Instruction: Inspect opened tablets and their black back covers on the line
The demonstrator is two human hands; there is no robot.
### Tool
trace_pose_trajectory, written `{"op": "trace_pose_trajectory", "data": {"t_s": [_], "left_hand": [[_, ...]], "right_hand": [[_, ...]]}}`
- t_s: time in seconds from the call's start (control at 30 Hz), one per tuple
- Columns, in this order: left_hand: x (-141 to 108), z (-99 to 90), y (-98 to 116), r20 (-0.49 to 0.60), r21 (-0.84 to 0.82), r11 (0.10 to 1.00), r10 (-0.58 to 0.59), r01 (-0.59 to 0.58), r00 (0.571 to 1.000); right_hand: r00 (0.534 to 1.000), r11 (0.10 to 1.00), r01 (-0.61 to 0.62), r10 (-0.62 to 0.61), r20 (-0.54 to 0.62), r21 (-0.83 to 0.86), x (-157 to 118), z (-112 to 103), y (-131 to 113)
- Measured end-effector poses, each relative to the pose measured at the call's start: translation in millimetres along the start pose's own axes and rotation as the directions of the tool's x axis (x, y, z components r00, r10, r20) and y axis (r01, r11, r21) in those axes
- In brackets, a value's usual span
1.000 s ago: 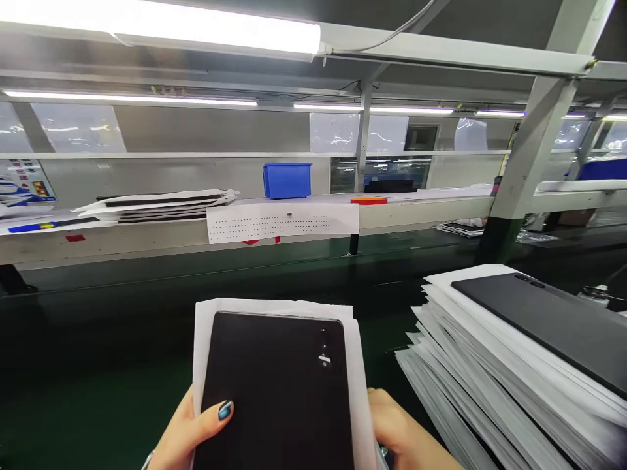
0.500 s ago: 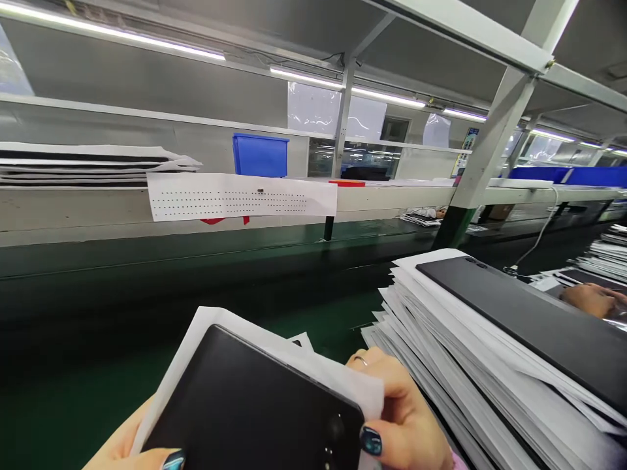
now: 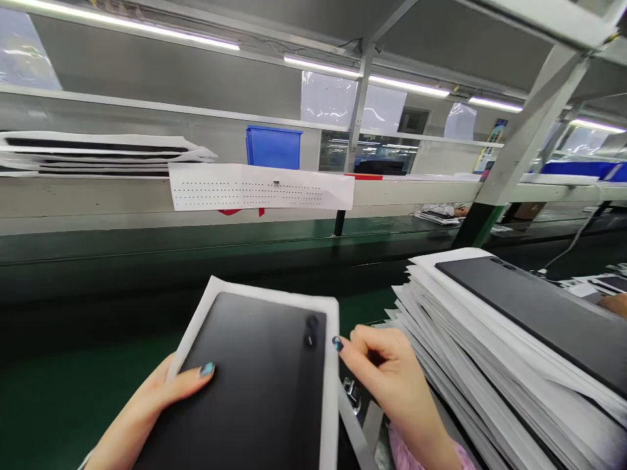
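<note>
Swung level now, the black tablet (image 3: 249,385) sits on its paper sheet (image 3: 331,391) in my left hand (image 3: 142,405), thumb pressed on top; my right hand (image 3: 392,375) has let go, fingers (image 3: 365,343) curled, perhaps just touching the sheet's edge, beside the stack (image 3: 470,346).

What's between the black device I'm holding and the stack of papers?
In the head view, your right hand and a strip of green belt lie between them.
</note>
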State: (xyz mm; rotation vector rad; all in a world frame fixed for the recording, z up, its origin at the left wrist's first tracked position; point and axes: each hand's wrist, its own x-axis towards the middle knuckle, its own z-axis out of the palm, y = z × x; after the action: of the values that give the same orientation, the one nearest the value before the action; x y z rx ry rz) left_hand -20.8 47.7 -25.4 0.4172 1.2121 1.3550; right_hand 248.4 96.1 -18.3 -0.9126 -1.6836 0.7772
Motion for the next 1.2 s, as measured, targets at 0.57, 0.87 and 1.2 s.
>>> {"op": "trace_pose_trajectory", "data": {"t_s": [0.57, 0.87, 1.2], "left_hand": [[33, 29.2, 6, -0.165, -0.255, 0.932, 0.22, -0.257, 0.961], [30, 27.1, 4, 0.019, -0.327, 0.933, 0.167, -0.152, 0.986], [26, 37.1, 0, 0.128, -0.38, 0.918, 0.171, -0.11, 0.977]], "right_hand": [[0.867, 0.69, -0.493, 0.333, 0.372, 0.53, 40, 36, 49], [0.92, 0.499, -0.361, 0.331, 0.212, 0.787, 38, 32, 34], [0.743, 0.776, 0.626, -0.563, 0.362, -0.076, 14, 24, 20]]}}
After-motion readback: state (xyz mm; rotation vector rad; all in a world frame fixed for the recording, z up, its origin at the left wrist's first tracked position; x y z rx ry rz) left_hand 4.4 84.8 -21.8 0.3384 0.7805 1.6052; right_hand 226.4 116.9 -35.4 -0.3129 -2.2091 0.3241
